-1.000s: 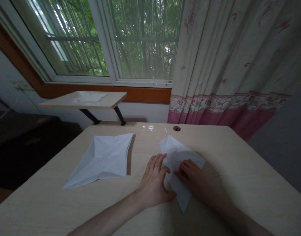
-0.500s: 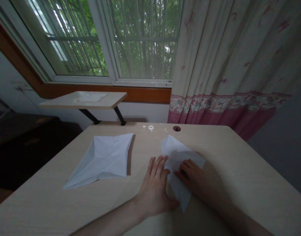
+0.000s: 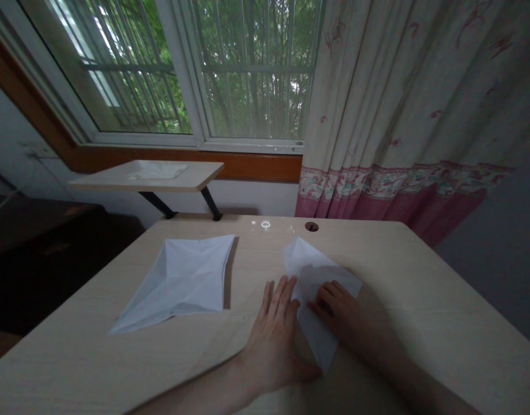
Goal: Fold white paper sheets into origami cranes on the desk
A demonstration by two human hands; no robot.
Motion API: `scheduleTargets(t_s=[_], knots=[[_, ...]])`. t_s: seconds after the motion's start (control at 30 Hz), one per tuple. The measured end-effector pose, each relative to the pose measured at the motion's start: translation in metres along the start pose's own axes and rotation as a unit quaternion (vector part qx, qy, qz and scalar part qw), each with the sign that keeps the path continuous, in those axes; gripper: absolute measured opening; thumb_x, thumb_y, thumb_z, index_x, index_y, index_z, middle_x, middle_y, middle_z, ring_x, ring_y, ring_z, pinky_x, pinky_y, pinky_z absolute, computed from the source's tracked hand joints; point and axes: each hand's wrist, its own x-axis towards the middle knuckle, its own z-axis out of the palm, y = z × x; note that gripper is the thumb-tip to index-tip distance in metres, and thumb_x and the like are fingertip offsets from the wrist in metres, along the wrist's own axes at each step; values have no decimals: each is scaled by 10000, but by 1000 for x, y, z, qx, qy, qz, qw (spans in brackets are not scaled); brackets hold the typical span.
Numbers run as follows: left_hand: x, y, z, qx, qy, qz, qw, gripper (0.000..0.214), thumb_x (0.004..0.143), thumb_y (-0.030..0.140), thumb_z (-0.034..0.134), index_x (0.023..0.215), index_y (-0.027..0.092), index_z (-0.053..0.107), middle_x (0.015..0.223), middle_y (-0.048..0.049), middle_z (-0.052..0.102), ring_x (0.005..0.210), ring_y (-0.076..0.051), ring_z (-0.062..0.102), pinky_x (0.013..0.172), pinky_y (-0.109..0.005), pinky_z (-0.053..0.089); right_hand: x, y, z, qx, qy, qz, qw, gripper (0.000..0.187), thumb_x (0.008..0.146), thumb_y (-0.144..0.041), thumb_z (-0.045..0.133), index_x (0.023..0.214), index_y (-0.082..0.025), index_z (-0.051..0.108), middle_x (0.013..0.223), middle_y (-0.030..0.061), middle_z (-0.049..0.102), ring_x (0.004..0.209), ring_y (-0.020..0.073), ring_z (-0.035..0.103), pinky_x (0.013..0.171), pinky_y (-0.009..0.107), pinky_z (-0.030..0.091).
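Observation:
A folded sheet of white paper (image 3: 305,266) lies on the table, with one point toward the back and another toward me. Along its left edge rests my left hand (image 3: 275,331), fingers stretched forward and the thumb out by the near point. On the paper's right part sits my right hand (image 3: 340,311), its fingers curled and pressed to the surface. The fingertips' exact hold on the paper is partly hidden.
To the left, a second creased paper piece (image 3: 193,276) with raised edges lies on the table (image 3: 195,369). Behind it a small raised shelf (image 3: 191,183) carries a white paper or tissue (image 3: 158,170). A round cable hole (image 3: 311,227) is at the back edge, near a curtain (image 3: 377,178).
My left thumb has slid slightly right, toward the near point of the folded paper. My right hand and the paper stay almost still.

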Motion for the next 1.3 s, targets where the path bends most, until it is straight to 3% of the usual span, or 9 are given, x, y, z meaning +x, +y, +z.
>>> scheduleTargets(t_s=[0.33, 0.5, 0.67, 0.97, 1.3], knots=[[-2, -3, 4, -2, 11, 16, 1000, 1055, 543, 838, 718, 1294, 114, 557, 1594, -206, 264, 1474, -455, 173, 1169, -693, 185, 0, 0, -3, 0, -11, -1, 1000, 141, 943, -205, 583, 805, -234, 594, 849, 33, 645, 839, 231, 628, 724, 361, 526], [0, -3, 5, 26, 15, 11, 999, 757, 666, 542, 841, 1239, 132, 564, 1562, -214, 323, 1460, -450, 230, 1132, -699, 278, -1, 1, -1, -1, -19, 5, 1000, 116, 919, -191, 623, 811, -221, 597, 845, 38, 641, 847, 239, 625, 738, 378, 530], [1, -3, 0, 6, 27, 11, 1000, 426, 818, 219, 723, 1199, 147, 547, 1552, -208, 324, 1470, -420, 223, 1121, -680, 313, -1, 1, -1, 11, -10, -1, 1000, 129, 939, -210, 599, 812, -227, 592, 848, 33, 640, 849, 228, 617, 734, 365, 528], [1, -3, 1, -12, 31, 5, 999, 397, 823, 135, 641, 1198, 170, 515, 1540, -203, 312, 1464, -425, 219, 1106, -695, 316, 0, -2, -7, 32, -8, 0, 999, 154, 945, -200, 550, 798, -233, 582, 856, 36, 648, 853, 227, 619, 752, 374, 535], [1, -5, 2, -47, 57, 6, 997, 396, 823, 84, 608, 1195, 183, 517, 1538, -174, 301, 1462, -387, 231, 1129, -657, 323, -1, -6, -18, 95, -5, -7, 995, 215, 900, -92, 509, 1017, -204, 651, 1037, 74, 688, 1004, 238, 616, 885, 412, 538]])
